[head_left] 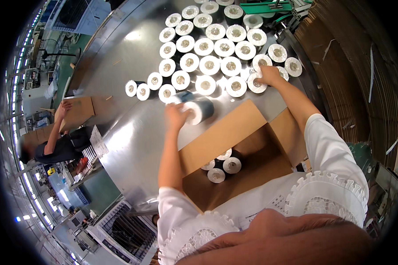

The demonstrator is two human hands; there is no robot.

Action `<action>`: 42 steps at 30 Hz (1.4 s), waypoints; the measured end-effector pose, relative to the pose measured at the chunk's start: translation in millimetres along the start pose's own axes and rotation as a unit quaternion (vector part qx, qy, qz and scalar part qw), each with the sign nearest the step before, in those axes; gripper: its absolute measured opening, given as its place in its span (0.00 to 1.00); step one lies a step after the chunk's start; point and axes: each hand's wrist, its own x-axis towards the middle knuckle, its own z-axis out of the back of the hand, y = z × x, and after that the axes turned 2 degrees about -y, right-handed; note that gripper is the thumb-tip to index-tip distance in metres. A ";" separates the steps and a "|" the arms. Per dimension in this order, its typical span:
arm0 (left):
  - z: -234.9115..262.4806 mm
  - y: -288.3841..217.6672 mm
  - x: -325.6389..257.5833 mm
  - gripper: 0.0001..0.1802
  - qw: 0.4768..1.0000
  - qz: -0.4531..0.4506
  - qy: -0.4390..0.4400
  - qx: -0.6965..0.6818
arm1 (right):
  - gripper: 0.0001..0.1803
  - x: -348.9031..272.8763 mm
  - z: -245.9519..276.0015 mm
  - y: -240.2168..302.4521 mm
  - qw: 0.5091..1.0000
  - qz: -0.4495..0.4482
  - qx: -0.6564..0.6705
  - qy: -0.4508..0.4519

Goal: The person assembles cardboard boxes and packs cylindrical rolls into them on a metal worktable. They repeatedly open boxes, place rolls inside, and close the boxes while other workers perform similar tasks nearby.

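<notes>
Many dark-sided rolls with white round ends stand in rows on a metal table point(132, 57). My left hand point(177, 117) is closed on a pair of rolls point(193, 114), tilted on their sides and blurred by motion, in front of the rows. At the right of the group, my right hand point(270, 76) has its fingers and thumb closed around a roll point(255, 85) still among the others. An open cardboard box point(225, 137) stands right in front of me, with several rolls point(231, 165) upright inside at its left part.
Green strips point(265, 8) and metal parts lie at the table's far right. Stacked brown cardboard point(349, 75) rises on the right. At the left, another person point(57, 145) handles a cardboard piece point(79, 110) by the table's edge.
</notes>
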 end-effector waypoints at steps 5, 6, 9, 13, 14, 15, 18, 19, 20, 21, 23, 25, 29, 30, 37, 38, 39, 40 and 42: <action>158.0 -24.5 -77.3 0.12 0.935 0.082 -0.076 -0.336 | 0.31 -35.7 28.1 -17.8 0.996 0.050 0.048 -0.063; 180.3 -38.7 -95.8 0.10 0.909 0.111 -0.041 -0.399 | 0.29 -44.9 37.5 -24.9 0.991 0.055 0.068 -0.099; 187.5 -83.5 -155.0 0.09 0.557 0.380 0.089 -0.733 | 0.26 -92.3 125.6 -14.2 0.973 0.045 0.199 -0.109; 94.7 -147.5 -190.7 0.17 0.676 0.190 0.362 -0.613 | 0.25 -172.4 222.7 35.1 0.932 0.179 0.251 -0.189; 73.8 -167.9 -183.0 0.22 0.794 0.119 0.408 -0.434 | 0.26 -194.6 234.9 49.8 0.925 0.238 0.234 -0.183; 57.2 -186.0 -176.0 0.28 0.871 0.042 0.435 -0.226 | 0.28 -209.3 238.2 61.1 0.875 0.403 0.158 -0.216; -25.2 -206.8 -185.2 0.25 0.921 -0.106 0.372 0.044 | 0.33 -274.3 222.6 125.5 0.855 0.506 -0.101 -0.039; -57.3 -205.0 -192.7 0.24 0.924 -0.138 0.347 0.086 | 0.28 -289.9 204.6 136.7 0.817 0.567 -0.104 -0.002; -90.0 -198.2 -202.2 0.24 0.925 -0.168 0.320 0.118 | 0.26 -301.6 183.7 138.0 0.786 0.610 -0.103 0.010; -123.0 -188.7 -214.0 0.23 0.928 -0.189 0.287 0.143 | 0.23 -310.0 157.1 134.7 0.790 0.590 -0.144 0.085; -174.5 -168.4 -228.9 0.22 0.935 -0.221 0.224 0.164 | 0.17 -310.1 95.2 123.1 0.808 0.528 -0.196 0.172; -192.1 -152.3 -229.7 0.21 0.935 -0.237 0.199 0.175 | 0.13 -291.9 38.5 119.5 0.847 0.467 -0.197 0.162; -106.6 -156.4 -189.1 0.32 0.864 -0.216 0.446 0.090 | 0.14 -264.7 9.0 138.8 0.827 0.346 -0.296 0.329; -50.9 -166.8 -171.5 0.30 0.838 -0.209 0.503 0.009 | 0.14 -259.1 3.9 136.9 0.826 0.323 -0.308 0.343; 79.5 -174.0 -43.8 0.09 0.808 -0.017 0.291 -0.512 | 0.11 -198.1 104.1 38.8 0.897 0.032 0.406 -0.169; 70.3 -178.6 -16.8 0.09 0.902 -0.089 0.116 -0.406 | 0.17 -173.5 106.3 11.8 0.940 -0.062 0.306 -0.140; 37.6 -165.2 9.3 0.14 0.951 -0.191 0.051 -0.237 | 0.28 -149.4 88.5 -17.4 0.964 -0.115 0.212 -0.112; 3.2 -158.8 29.7 0.19 0.964 -0.190 0.082 -0.170 | 0.40 -125.5 61.4 -45.1 0.975 -0.169 0.115 -0.085; -52.4 -159.9 58.8 0.23 0.959 -0.276 0.054 -0.026 | 0.52 -90.2 20.7 -83.1 0.975 -0.191 0.097 -0.057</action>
